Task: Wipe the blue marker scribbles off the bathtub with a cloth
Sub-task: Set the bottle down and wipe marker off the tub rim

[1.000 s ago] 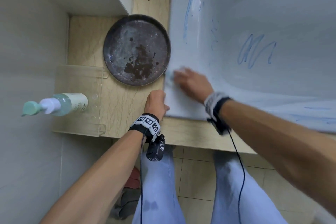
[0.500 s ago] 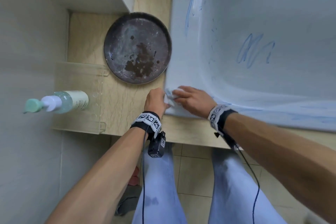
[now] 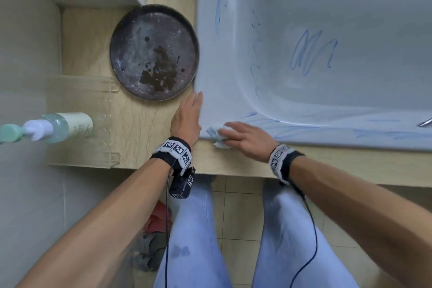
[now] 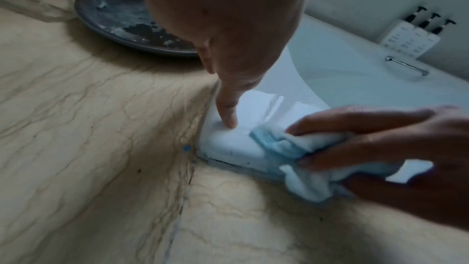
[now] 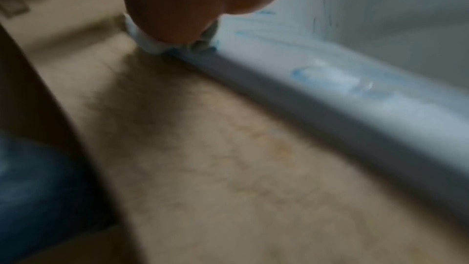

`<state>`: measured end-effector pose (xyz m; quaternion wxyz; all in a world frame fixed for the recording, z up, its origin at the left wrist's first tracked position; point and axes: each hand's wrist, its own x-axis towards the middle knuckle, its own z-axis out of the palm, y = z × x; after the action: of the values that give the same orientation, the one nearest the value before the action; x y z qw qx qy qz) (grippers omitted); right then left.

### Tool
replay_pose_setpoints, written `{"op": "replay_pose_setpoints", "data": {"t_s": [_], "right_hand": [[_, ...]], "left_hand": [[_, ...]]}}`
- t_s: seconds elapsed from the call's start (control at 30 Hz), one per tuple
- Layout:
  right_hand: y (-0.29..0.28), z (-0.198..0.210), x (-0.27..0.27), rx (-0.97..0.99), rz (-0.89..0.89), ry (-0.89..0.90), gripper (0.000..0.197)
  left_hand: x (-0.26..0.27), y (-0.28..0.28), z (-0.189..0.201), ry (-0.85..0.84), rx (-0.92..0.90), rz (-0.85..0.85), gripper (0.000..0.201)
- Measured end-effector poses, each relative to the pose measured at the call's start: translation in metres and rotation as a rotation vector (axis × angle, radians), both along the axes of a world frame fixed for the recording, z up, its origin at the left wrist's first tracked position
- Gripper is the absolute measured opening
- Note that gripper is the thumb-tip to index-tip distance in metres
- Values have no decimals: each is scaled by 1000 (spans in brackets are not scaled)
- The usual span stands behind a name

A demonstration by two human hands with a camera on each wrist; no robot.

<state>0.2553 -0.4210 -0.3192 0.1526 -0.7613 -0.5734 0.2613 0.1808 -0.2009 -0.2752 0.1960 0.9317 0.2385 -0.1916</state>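
Note:
The white bathtub [image 3: 350,105] carries blue marker scribbles [image 3: 311,54] on its inner wall, a long stroke [image 3: 219,2] on the left rim, and smeared lines [image 3: 264,121] along the near rim. My right hand [image 3: 243,135] holds a bunched white-and-blue cloth [image 3: 216,137] and presses it on the tub's near-left corner. In the left wrist view the cloth [image 4: 291,148] sits between the right hand's fingers [image 4: 360,121] and thumb. My left hand [image 3: 187,117] lies flat along the tub's left edge, fingers straight, one fingertip [image 4: 228,115] touching the rim. The right wrist view is blurred, showing the cloth [image 5: 152,43] under the hand.
A dirty dark round plate [image 3: 154,54] sits on the beige marble ledge [image 3: 140,128] left of the tub. A pump bottle [image 3: 58,127] lies on a clear shelf [image 3: 109,159]. A metal handle [image 4: 406,65] and three pump bottles [image 4: 411,37] stand at the tub's far side. Rags [image 3: 152,245] lie on the floor.
My right hand slid the cloth from up the left rim down to the near corner. My left hand uncurled from a fist and stretched forward along the tub's edge.

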Motion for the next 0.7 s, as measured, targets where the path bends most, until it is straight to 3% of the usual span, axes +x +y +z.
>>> {"op": "replay_pose_setpoints", "data": {"t_s": [0.07, 0.13, 0.2, 0.27, 0.4, 0.47, 0.53, 0.6, 0.7], "right_hand": [[5, 5, 33, 55, -44, -43, 54], [16, 16, 66, 145, -272, -128, 38], [14, 20, 75, 111, -438, -117, 24], [3, 15, 57, 79, -373, -87, 34], [-32, 24, 13, 7, -12, 50, 48], [-40, 25, 31, 72, 72, 31, 51], [-45, 23, 57, 116, 139, -41, 38], [-49, 12, 74, 204, 6, -138, 32], [-53, 7, 66, 211, -354, -127, 22]], "left_hand": [[5, 2, 1, 9, -1, -99, 106], [11, 3, 2, 74, -6, -166, 110], [16, 2, 6, 136, 29, -212, 113], [21, 0, 9, 170, 71, -241, 114], [21, -13, 17, 207, 93, -220, 113], [21, -25, 16, 213, 101, -207, 110], [20, -38, 14, 225, 122, -158, 108], [21, -47, 12, 249, 136, -112, 109], [17, -59, 9, 255, 127, -47, 109]]}}
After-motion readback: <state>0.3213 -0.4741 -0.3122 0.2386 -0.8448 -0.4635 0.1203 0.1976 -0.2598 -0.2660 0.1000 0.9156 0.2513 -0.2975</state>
